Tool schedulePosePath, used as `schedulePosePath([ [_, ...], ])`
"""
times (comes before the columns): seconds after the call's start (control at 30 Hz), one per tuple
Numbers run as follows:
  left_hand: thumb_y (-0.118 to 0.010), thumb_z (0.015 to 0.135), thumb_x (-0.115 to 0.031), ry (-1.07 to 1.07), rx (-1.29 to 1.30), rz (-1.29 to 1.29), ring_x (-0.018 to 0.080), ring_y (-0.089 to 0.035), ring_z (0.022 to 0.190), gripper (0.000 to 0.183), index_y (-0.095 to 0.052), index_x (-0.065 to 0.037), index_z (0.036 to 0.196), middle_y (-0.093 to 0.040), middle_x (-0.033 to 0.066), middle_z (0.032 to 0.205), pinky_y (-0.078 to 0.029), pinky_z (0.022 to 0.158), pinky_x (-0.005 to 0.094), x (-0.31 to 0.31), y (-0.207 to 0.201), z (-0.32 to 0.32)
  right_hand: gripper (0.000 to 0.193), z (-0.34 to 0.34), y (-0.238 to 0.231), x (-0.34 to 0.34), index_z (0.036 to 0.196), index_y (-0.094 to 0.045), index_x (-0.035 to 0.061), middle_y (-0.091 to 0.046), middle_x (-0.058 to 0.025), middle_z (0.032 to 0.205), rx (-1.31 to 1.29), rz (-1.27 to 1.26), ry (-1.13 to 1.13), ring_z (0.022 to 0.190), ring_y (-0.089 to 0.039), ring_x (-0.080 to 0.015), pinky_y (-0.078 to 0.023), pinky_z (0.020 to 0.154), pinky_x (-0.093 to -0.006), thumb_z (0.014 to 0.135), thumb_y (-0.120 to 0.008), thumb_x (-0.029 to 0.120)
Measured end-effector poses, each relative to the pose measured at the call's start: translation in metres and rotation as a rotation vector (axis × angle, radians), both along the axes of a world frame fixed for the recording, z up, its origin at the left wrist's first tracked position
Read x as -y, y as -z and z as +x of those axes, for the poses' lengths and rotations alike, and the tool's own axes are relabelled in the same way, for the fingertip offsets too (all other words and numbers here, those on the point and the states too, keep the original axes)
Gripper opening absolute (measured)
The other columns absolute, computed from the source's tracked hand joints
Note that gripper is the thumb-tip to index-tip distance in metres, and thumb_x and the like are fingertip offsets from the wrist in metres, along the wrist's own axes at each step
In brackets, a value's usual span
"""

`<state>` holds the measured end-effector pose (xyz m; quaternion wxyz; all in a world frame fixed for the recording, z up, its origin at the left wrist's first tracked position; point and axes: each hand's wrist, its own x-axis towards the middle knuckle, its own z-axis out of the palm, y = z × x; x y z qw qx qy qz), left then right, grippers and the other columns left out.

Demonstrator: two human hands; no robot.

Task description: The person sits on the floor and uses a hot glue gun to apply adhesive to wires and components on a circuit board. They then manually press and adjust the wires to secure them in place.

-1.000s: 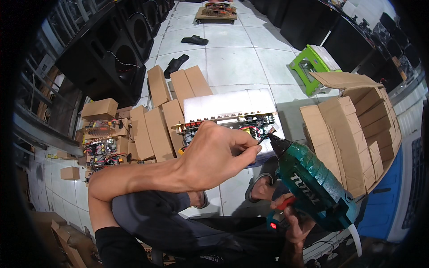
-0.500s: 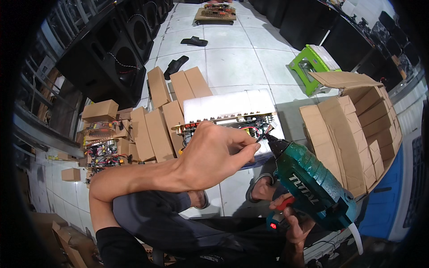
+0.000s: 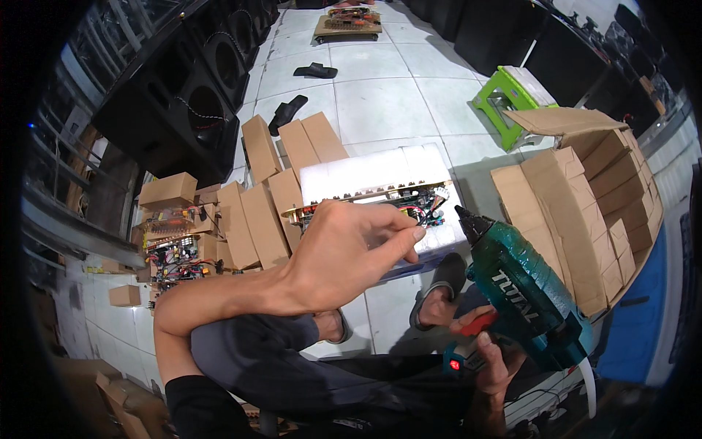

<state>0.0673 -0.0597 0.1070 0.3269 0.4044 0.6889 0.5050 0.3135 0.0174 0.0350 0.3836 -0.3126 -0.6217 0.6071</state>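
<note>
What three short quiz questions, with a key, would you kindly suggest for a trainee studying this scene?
1. Which of the person's hands grips the teal pistol-shaped glue gun?
2. True or false: the bright green plastic stool stands farther right than the white foam-like block.
3. What lies on the pale square floor tiles beyond the block? A, a coil of yellow rope; B, two black slip-on sandals; C, a red metal toolbox.

Key: 1, the right hand; 2, true; 3, B.
</note>
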Motion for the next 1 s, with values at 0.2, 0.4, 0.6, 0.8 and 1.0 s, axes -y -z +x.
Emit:
schedulePosePath([
  [0.2, -0.067, 0.095, -0.009, -0.005, 0.028, -0.013, 0.0031, -0.057, 0.064, 0.019, -0.071, 0.008, 0.101, -0.073, 0.0068, 0.079, -0.044, 0.055, 0.02, -0.004, 0.0, 0.001, 0.042, -0.006, -0.012, -0.008, 0.11, -0.058, -0.0111, -0.066, -0.0221, 0.092, -0.108, -0.079, -0.162, 0.08, -0.071, -0.0322, -0.058, 0.076, -0.0431, 0.083, -0.063, 0.02],
  [0.4, -0.067, 0.095, -0.009, -0.01, 0.027, -0.009, 0.0038, -0.058, 0.064, 0.019, -0.072, 0.008, 0.101, -0.073, 0.0074, 0.079, -0.045, 0.055, 0.0197, -0.003, -0.002, 0.003, 0.042, 0.001, -0.002, -0.01, 0.108, -0.059, -0.0109, -0.066, -0.0223, 0.093, -0.064, -0.022, -0.163, 0.079, -0.071, -0.0331, -0.059, 0.075, -0.0445, 0.081, -0.065, 0.021],
  [0.6, -0.067, 0.094, -0.009, 0.007, 0.041, -0.019, 0.0045, -0.06, 0.065, 0.018, -0.072, 0.008, 0.101, -0.073, 0.0081, 0.079, -0.046, 0.056, 0.0196, -0.004, -0.003, 0.004, 0.042, 0.001, 0.002, -0.001, 0.11, -0.06, -0.0104, -0.066, -0.0226, 0.093, -0.052, -0.045, -0.07, 0.079, -0.07, -0.0334, -0.059, 0.075, -0.0446, 0.081, -0.064, 0.02],
  [0.8, -0.067, 0.094, -0.009, 0.026, 0.011, -0.005, 0.0051, -0.06, 0.065, 0.019, -0.071, 0.009, 0.1, -0.074, 0.0088, 0.08, -0.047, 0.056, 0.0194, -0.003, -0.003, 0.003, 0.046, 0.011, 0.003, -0.01, 0.125, -0.059, -0.0051, -0.065, -0.018, 0.117, -0.087, -0.107, -0.263, 0.105, -0.064, -0.0276, -0.051, 0.096, -0.0416, 0.08, -0.063, 0.001],
  [1.0, -0.067, 0.094, -0.009, 0.025, 0.015, 0.005, 0.0054, -0.06, 0.065, 0.019, -0.071, 0.009, 0.101, -0.073, 0.0086, 0.079, -0.046, 0.056, 0.02, -0.002, -0.004, 0.002, 0.041, 0.005, 0.005, -0.006, 0.112, -0.059, -0.0104, -0.067, -0.0223, 0.092, 0.012, 0.001, -0.067, 0.082, -0.07, -0.0327, -0.059, 0.079, -0.0465, 0.082, -0.059, 0.018],
])
